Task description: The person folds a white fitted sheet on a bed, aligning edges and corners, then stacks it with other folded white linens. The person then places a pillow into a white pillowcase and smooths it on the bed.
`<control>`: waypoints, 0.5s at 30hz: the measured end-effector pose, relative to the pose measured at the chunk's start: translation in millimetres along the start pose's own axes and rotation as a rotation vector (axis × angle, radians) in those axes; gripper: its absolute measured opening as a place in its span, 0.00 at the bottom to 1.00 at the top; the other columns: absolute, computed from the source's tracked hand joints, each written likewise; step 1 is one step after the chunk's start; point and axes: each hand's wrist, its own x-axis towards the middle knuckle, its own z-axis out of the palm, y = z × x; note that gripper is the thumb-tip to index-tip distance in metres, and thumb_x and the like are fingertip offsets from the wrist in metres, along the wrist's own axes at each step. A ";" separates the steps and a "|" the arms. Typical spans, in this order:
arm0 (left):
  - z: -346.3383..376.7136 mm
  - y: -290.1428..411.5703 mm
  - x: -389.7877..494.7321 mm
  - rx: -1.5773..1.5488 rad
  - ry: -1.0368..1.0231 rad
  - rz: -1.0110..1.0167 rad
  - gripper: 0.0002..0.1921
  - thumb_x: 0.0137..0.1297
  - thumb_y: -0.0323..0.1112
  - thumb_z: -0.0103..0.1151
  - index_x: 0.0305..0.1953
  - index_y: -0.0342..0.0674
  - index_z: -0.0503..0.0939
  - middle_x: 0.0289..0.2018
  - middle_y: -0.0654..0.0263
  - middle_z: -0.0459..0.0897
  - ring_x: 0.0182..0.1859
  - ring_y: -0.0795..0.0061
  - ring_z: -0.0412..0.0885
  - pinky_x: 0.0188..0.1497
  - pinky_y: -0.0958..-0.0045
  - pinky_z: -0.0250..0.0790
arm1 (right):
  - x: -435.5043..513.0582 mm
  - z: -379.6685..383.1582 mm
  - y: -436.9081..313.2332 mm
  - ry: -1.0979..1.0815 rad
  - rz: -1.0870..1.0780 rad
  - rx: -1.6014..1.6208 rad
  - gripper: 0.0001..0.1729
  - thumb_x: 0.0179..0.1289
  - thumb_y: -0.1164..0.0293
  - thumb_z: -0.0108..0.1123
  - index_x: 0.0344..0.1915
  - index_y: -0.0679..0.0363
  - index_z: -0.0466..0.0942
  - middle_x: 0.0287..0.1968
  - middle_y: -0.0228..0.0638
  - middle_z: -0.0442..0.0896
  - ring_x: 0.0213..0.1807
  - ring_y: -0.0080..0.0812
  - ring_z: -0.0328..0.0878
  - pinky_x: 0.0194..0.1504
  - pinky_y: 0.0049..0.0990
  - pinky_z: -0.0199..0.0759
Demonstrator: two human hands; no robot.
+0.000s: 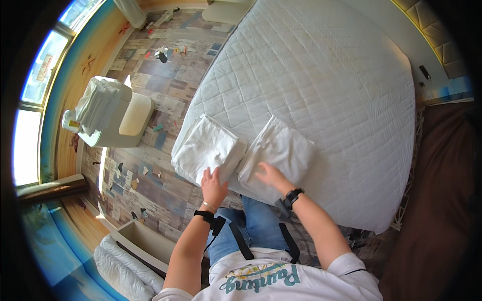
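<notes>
Two folded white cloths lie side by side at the near edge of a bare mattress with a quilted white surface [312, 75]. My left hand [214, 185] rests on the near edge of the left folded white cloth [207, 146], fingers spread. My right hand [272, 176] is over the near left part of the right folded white cloth [286, 150], its fingers apart and partly curled. Whether the right fingertips touch the cloth cannot be told. Neither hand is closed on anything.
Left of the mattress, a white chair or stand [113, 139] carries a stack of folded white linens [99, 101]. Scraps litter the wood-patterned floor [177, 90]. An open box or drawer [145, 240] and white pillows [124, 271] are at lower left. Brown fabric [433, 188] hangs at right.
</notes>
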 end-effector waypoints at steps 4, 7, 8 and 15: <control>16.7 -46.5 26.6 0.114 0.160 -0.057 0.40 0.60 0.52 0.65 0.72 0.47 0.65 0.74 0.39 0.55 0.77 0.36 0.48 0.74 0.38 0.44 | 12.8 76.3 -19.1 -0.119 0.181 0.375 0.38 0.67 0.55 0.68 0.66 0.68 0.67 0.53 0.51 0.83 0.55 0.38 0.82 0.54 0.31 0.77; 38.5 -66.0 35.3 0.243 -0.048 0.006 0.41 0.60 0.57 0.64 0.72 0.48 0.65 0.74 0.37 0.54 0.76 0.31 0.47 0.74 0.34 0.41 | 33.7 113.6 -41.0 -0.013 0.139 0.610 0.44 0.67 0.58 0.69 0.71 0.71 0.58 0.53 0.54 0.81 0.54 0.39 0.82 0.56 0.30 0.76; 45.5 -67.7 37.9 0.231 -0.097 -0.015 0.43 0.60 0.60 0.63 0.73 0.48 0.64 0.74 0.36 0.51 0.75 0.27 0.45 0.73 0.31 0.39 | 46.4 123.0 -48.6 0.069 0.136 0.613 0.47 0.63 0.56 0.72 0.69 0.72 0.58 0.52 0.52 0.80 0.52 0.39 0.81 0.52 0.30 0.77; 16.8 -94.5 51.0 -0.010 -0.156 0.122 0.41 0.62 0.59 0.62 0.73 0.48 0.65 0.74 0.38 0.53 0.76 0.35 0.48 0.74 0.39 0.41 | 73.5 161.8 -88.3 0.619 0.060 0.262 0.42 0.50 0.58 0.77 0.58 0.71 0.68 0.49 0.56 0.78 0.50 0.55 0.77 0.51 0.46 0.71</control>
